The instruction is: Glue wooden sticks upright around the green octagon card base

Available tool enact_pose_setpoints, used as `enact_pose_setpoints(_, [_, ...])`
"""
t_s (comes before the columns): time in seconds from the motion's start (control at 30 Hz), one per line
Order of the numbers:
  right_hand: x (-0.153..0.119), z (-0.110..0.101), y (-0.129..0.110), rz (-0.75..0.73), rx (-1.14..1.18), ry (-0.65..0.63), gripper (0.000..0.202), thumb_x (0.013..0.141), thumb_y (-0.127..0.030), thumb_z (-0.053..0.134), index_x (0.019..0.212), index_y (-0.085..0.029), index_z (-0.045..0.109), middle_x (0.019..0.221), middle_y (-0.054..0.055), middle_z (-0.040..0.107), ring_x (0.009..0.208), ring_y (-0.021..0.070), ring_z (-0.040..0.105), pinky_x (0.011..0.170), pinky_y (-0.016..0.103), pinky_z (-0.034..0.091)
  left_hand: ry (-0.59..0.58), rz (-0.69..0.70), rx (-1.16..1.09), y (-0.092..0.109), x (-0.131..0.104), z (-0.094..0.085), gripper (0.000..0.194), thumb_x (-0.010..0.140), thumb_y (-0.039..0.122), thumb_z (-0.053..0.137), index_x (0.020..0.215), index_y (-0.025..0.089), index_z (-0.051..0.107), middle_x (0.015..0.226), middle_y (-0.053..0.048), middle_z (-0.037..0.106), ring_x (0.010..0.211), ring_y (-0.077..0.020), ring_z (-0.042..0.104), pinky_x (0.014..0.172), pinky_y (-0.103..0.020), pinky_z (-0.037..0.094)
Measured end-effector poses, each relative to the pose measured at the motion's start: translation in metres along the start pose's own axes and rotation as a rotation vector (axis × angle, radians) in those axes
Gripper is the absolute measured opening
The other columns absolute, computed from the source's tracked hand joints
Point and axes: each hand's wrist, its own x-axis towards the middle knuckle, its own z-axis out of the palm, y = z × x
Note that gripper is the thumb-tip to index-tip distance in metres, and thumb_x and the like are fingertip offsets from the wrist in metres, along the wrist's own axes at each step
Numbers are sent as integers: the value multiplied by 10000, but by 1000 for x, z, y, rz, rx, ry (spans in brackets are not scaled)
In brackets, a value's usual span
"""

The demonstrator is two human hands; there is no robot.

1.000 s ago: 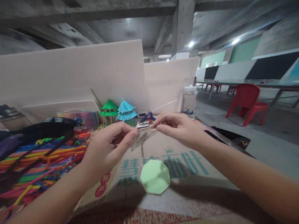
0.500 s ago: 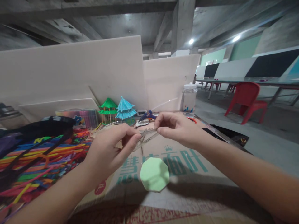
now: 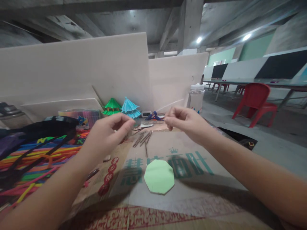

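Note:
My left hand [image 3: 111,132] hovers over the left part of the cardboard, thumb and forefinger pinched; anything between them is too small to make out. To the right, my right hand [image 3: 184,119] is also raised with its fingers closed together, and its contents cannot be made out. Between and below the hands, several thin brown sticks [image 3: 142,139] lie on the cardboard [image 3: 172,199]. One more stick [image 3: 146,149] points down toward a pale green octagon [image 3: 159,177], which lies flat.
Green [image 3: 112,107] and blue [image 3: 130,108] paper-roofed models stand at the back beside a glue gun [image 3: 154,116]. Colourful strips [image 3: 45,159] and a black bag [image 3: 55,127] lie left. A clear jar [image 3: 196,97] stands back right, before white boards [image 3: 96,70].
My hands have moved apart, the left one leftward and the right one slightly up. The thin pieces seen between them earlier no longer show there, and the sticks on the cardboard are now uncovered.

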Motion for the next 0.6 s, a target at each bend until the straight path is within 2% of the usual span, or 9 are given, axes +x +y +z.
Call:
enact_pose_setpoints(0.07, [6, -7, 9, 10, -69, 106, 359, 848, -471, 686, 696, -201, 505, 678, -15, 580, 634, 118, 490, 600, 267, 345, 35, -127, 110, -27, 16, -4, 338, 908, 501, 545, 793, 203, 656, 644, 0, 645, 591, -165, 578, 550, -257, 409])
enact_pose_setpoints(0.1, [9, -10, 14, 26, -89, 123, 382, 856, -509, 673, 697, -196, 523, 667, -15, 580, 621, 115, 482, 590, 266, 333, 18, -195, 181, -43, 24, -5, 343, 900, 506, 533, 807, 202, 663, 649, -6, 659, 608, -177, 603, 551, -259, 410])
enact_pose_setpoints(0.17, [15, -13, 24, 66, -108, 103, 436, 875, -574, 628, 690, -187, 554, 658, -11, 581, 611, 113, 479, 580, 265, 322, -40, -349, 357, -74, 36, -8, 358, 905, 490, 477, 838, 206, 686, 670, -21, 699, 649, -205, 656, 566, -263, 423])
enact_pose_setpoints(0.23, [19, -13, 31, 103, -129, 58, 483, 883, -615, 593, 671, -182, 569, 648, -6, 576, 601, 114, 475, 576, 268, 327, -53, -414, 439, -100, 44, -12, 336, 879, 431, 495, 863, 184, 722, 747, -79, 742, 740, -267, 691, 600, -297, 430])
enact_pose_setpoints(0.33, [21, -10, 37, 115, -161, -8, 482, 882, -617, 597, 680, -180, 582, 640, -5, 573, 613, 124, 495, 614, 279, 369, -33, -477, 513, -126, 47, -16, 372, 856, 387, 501, 959, 137, 756, 902, -164, 770, 892, -354, 701, 681, -348, 454])
enact_pose_setpoints(0.43, [21, -7, 41, 109, -161, -36, 444, 873, -595, 621, 720, -180, 603, 640, -6, 581, 635, 137, 528, 659, 294, 401, -85, -535, 488, -144, 45, -12, 371, 833, 343, 518, 995, 134, 777, 846, -137, 785, 804, -309, 726, 681, -329, 489])
enact_pose_setpoints(0.6, [21, -5, 47, 123, -182, -65, 443, 852, -592, 639, 689, -182, 605, 642, 3, 592, 626, 144, 536, 644, 301, 407, -210, -550, 394, -163, 42, 8, 376, 856, 325, 527, 1095, 169, 772, 810, -52, 803, 652, -195, 725, 580, -240, 502])
